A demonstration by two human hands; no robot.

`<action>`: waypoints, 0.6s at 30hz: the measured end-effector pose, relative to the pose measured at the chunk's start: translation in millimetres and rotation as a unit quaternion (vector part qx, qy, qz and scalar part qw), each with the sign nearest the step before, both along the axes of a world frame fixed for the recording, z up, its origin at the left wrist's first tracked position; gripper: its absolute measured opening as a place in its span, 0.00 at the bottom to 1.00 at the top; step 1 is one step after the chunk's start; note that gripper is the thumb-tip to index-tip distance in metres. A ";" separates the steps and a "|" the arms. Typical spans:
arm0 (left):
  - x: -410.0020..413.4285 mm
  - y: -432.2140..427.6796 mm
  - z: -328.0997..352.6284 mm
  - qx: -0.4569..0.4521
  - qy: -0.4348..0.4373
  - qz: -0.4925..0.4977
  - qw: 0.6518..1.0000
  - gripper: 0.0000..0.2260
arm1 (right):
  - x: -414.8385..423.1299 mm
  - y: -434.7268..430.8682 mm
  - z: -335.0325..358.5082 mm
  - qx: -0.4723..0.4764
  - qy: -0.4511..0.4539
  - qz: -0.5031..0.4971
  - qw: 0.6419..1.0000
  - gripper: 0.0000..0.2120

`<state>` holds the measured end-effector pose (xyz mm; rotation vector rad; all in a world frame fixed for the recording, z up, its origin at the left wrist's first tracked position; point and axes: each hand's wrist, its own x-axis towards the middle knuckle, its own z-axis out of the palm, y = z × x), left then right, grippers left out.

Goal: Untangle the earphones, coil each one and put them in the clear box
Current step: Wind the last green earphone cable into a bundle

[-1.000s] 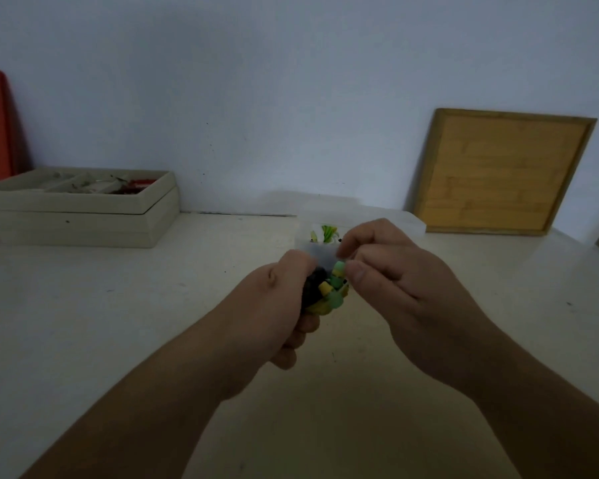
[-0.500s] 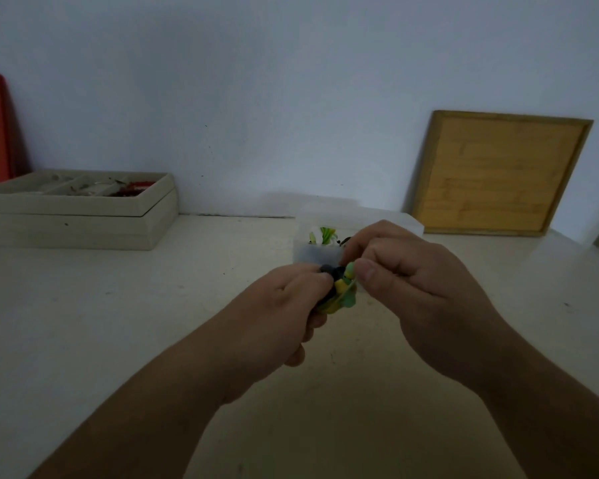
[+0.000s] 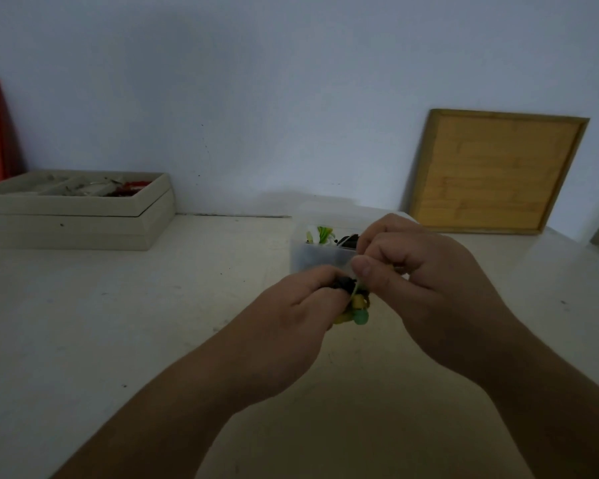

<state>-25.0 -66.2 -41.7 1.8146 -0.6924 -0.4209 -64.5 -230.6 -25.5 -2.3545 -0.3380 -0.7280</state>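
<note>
L hand [image 3: 291, 323] fingers curled round earphone bundle [image 3: 355, 307]. R hand [image 3: 422, 281] thumb + forefinger pinch its yellow-green cord [image 3: 356, 288]. Bundle sits btwn both hands, off the table, just in front of clear box [image 3: 317, 259], which has green/white & black coils inside. Beige tray [image 3: 77, 216] well left of box; wooden board [image 3: 495, 174] behind-right.

both hands, left hand [image 3: 291, 305] and right hand [image 3: 415, 271], pinch tangled earphones [image 3: 355, 305] before the clear box [image 3: 312, 255].

Earphone bundle [image 3: 355, 307] between both hands, clear box [image 3: 320, 259] just behind, tray [image 3: 83, 229] far left
</note>
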 end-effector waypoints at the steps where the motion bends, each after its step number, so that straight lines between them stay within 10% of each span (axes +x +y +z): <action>1: -0.1 -0.1 -0.1 -0.002 -0.003 0.000 1.000 0.12 | 0.0 -1.0 1.1 0.012 0.003 0.000 1.000 0.12; 18: 2.0 4.3 -0.5 -0.012 -0.083 -0.033 0.996 0.12 | -3.9 -7.7 8.2 0.013 -0.024 0.047 0.999 0.10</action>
